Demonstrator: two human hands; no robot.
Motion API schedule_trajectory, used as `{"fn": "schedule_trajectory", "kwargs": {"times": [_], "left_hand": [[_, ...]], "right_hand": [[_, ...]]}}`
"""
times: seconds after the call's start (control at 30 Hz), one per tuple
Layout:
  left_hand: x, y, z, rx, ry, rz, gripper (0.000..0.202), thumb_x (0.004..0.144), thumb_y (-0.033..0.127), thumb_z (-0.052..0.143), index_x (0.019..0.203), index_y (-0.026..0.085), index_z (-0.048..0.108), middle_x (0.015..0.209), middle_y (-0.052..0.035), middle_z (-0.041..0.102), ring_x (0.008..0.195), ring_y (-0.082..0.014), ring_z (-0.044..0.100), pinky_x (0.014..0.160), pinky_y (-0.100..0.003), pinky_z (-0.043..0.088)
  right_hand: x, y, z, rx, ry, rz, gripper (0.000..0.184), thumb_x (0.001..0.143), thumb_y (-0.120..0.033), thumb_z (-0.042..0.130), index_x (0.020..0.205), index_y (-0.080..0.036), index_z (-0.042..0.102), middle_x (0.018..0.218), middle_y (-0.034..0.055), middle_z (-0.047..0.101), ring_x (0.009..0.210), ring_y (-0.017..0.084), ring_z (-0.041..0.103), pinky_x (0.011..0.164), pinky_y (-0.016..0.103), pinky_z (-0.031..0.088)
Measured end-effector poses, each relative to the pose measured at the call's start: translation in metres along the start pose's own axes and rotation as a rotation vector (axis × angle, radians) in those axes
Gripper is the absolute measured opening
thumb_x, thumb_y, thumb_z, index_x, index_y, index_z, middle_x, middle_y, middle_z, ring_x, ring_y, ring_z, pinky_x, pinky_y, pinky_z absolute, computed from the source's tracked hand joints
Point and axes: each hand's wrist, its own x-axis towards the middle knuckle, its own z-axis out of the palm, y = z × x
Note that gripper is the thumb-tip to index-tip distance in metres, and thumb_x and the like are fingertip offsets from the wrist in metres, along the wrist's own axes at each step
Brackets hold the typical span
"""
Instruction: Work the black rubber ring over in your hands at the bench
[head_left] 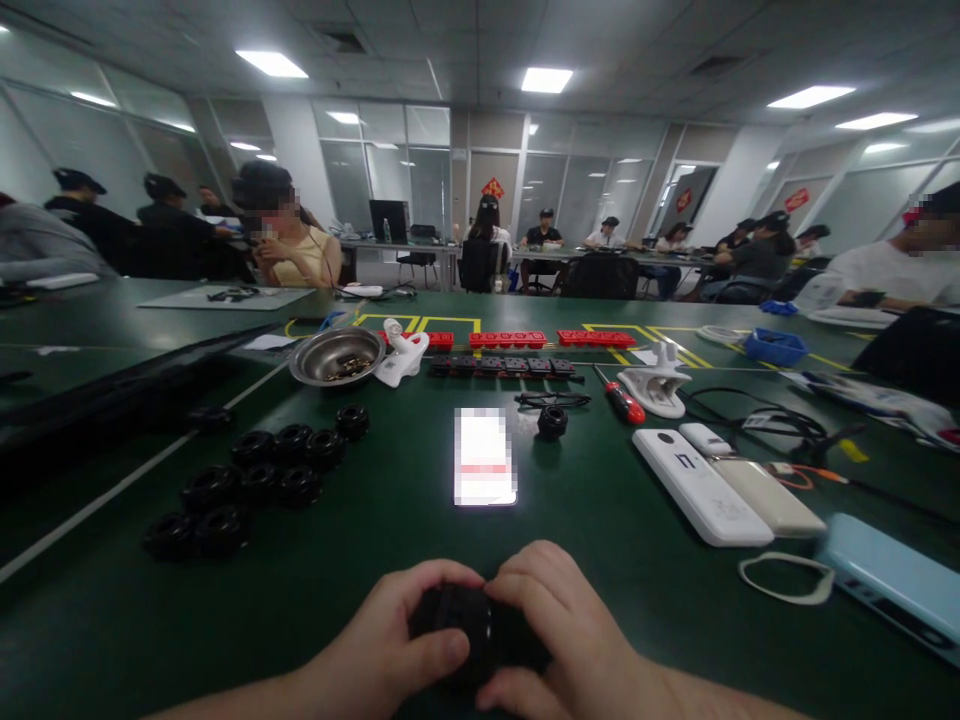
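At the near edge of the view a black round part [450, 625] is held between my two hands, its lower side dark and hard to make out. My left hand [397, 635] wraps it from the left, thumb across the front. From the right, the bent fingers of my right hand [559, 620] close on its other side. Ahead lies a lit phone [484, 455], its screen blurred out. Beside the phone stands one black ringed part [552, 422]. Several similar black ring-shaped parts [259, 482] are grouped to the left.
A metal bowl [304, 365] contains small brassy pieces. Red trays [508, 339] and a black strip of blocks [499, 367] lie farther back. Rightward are a screwdriver [624, 402], white clamp [660, 390], white power bank [701, 490], cables and blue device [892, 575]. Other people sit beyond.
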Motion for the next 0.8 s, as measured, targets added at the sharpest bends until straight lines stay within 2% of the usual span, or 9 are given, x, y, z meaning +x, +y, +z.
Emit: {"fn": "schedule_trajectory", "kwargs": {"times": [0.13, 0.23, 0.3, 0.37, 0.47, 0.57, 0.7, 0.8], "left_hand": [[-0.0013, 0.0034, 0.001, -0.003, 0.015, -0.014, 0.047, 0.061, 0.053, 0.063, 0.092, 0.019, 0.06, 0.082, -0.0019, 0.06, 0.076, -0.0198, 0.054, 0.067, -0.029, 0.042], [-0.0026, 0.0032, 0.0015, -0.025, 0.009, 0.0, 0.046, 0.062, 0.054, 0.062, 0.094, 0.02, 0.06, 0.083, -0.0019, 0.061, 0.075, -0.0198, 0.054, 0.066, -0.03, 0.042], [-0.003, 0.0024, 0.0019, -0.043, 0.032, -0.006, 0.046, 0.062, 0.054, 0.062, 0.095, 0.022, 0.059, 0.085, -0.0021, 0.061, 0.077, -0.0206, 0.055, 0.067, -0.03, 0.043], [-0.0031, 0.0015, 0.0022, -0.077, 0.069, -0.02, 0.047, 0.06, 0.053, 0.064, 0.096, 0.023, 0.059, 0.088, -0.0023, 0.061, 0.081, -0.0217, 0.055, 0.069, -0.031, 0.044], [-0.0027, 0.0007, 0.002, -0.126, 0.064, -0.036, 0.051, 0.058, 0.051, 0.067, 0.1, 0.023, 0.058, 0.094, -0.0033, 0.062, 0.088, -0.0238, 0.056, 0.075, -0.034, 0.044], [-0.0014, 0.0011, 0.0012, -0.127, 0.042, -0.032, 0.053, 0.059, 0.054, 0.065, 0.101, 0.022, 0.058, 0.096, -0.0052, 0.063, 0.089, -0.0249, 0.056, 0.077, -0.036, 0.043], [0.0007, 0.0037, 0.0019, -0.108, 0.058, -0.048, 0.057, 0.058, 0.061, 0.061, 0.095, 0.018, 0.06, 0.084, -0.0058, 0.063, 0.081, -0.0241, 0.056, 0.071, -0.036, 0.044], [0.0005, 0.0056, 0.0035, -0.126, 0.077, -0.08, 0.057, 0.055, 0.062, 0.063, 0.091, 0.017, 0.06, 0.078, -0.0042, 0.061, 0.071, -0.0208, 0.056, 0.065, -0.034, 0.045]], "right_hand": [[-0.0002, -0.0016, -0.0005, -0.031, 0.015, -0.044, 0.041, 0.078, -0.052, 0.05, 0.096, -0.014, 0.051, 0.081, 0.0077, 0.059, 0.071, 0.018, 0.052, 0.064, 0.031, 0.042], [0.0008, -0.0028, -0.0026, 0.015, -0.023, 0.1, 0.05, 0.073, -0.061, 0.049, 0.092, -0.015, 0.052, 0.081, 0.008, 0.058, 0.072, 0.02, 0.052, 0.065, 0.034, 0.042], [0.0017, -0.0032, -0.0037, 0.043, -0.059, 0.209, 0.057, 0.073, -0.068, 0.04, 0.087, -0.015, 0.053, 0.079, 0.0079, 0.057, 0.071, 0.021, 0.051, 0.063, 0.035, 0.042], [0.0024, -0.0032, -0.004, 0.051, -0.087, 0.257, 0.058, 0.076, -0.068, 0.031, 0.083, -0.015, 0.054, 0.076, 0.0078, 0.056, 0.069, 0.021, 0.05, 0.062, 0.036, 0.041], [0.0025, -0.0023, -0.0032, 0.056, -0.114, 0.237, 0.053, 0.08, -0.063, 0.031, 0.079, -0.015, 0.053, 0.073, 0.0076, 0.056, 0.068, 0.02, 0.05, 0.062, 0.035, 0.04], [0.0014, -0.0005, -0.0023, 0.066, -0.085, 0.165, 0.047, 0.081, -0.059, 0.039, 0.084, -0.014, 0.053, 0.075, 0.008, 0.058, 0.069, 0.019, 0.051, 0.063, 0.034, 0.042], [0.0001, 0.0, -0.0023, 0.042, -0.04, 0.05, 0.037, 0.081, -0.048, 0.049, 0.097, -0.014, 0.051, 0.085, 0.0092, 0.059, 0.076, 0.02, 0.053, 0.068, 0.033, 0.044], [0.0001, -0.0022, -0.0031, 0.044, -0.055, 0.067, 0.033, 0.081, -0.042, 0.051, 0.101, -0.015, 0.05, 0.089, 0.0093, 0.059, 0.079, 0.02, 0.053, 0.07, 0.034, 0.044]]}}
